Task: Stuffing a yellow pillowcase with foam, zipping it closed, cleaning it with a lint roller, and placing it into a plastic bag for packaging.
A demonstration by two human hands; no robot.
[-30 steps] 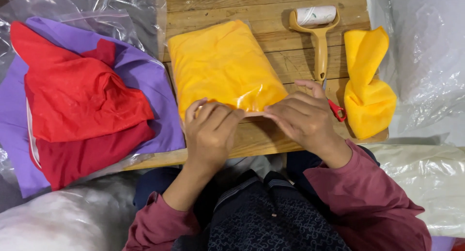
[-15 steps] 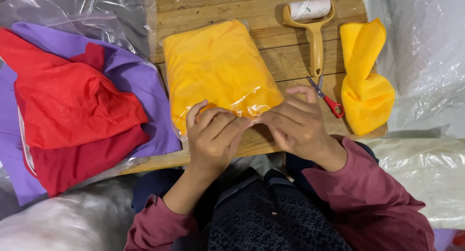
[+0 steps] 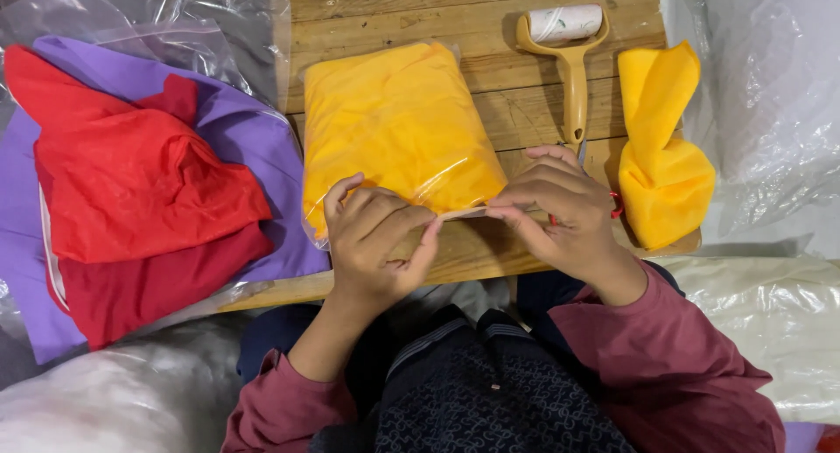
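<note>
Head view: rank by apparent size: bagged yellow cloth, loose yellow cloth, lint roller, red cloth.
1. red cloth
2. bagged yellow cloth, which both hands pinch at its near edge
3. loose yellow cloth
4. lint roller
All lie about equally far from the camera.

Wood table (image 3: 525, 112): bagged yellow cloth (image 3: 394, 129), lint roller (image 3: 569, 51), loose yellow cloth (image 3: 661, 147).

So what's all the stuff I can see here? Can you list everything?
bagged cloth: 1, yellow in clear plastic, middle of the board
lint roller: 1, yellow handle, white roll, behind the right hand
loose yellow cloth: 1, yellow, right end of the board
red cloths: a pile, red, left, on the purple cloth
purple cloth: 1, purple, left
wooden board: 1, brown
clear plastic sheets: several, at both sides
left hand, right hand: 2, pinching the bag's near edge
</note>
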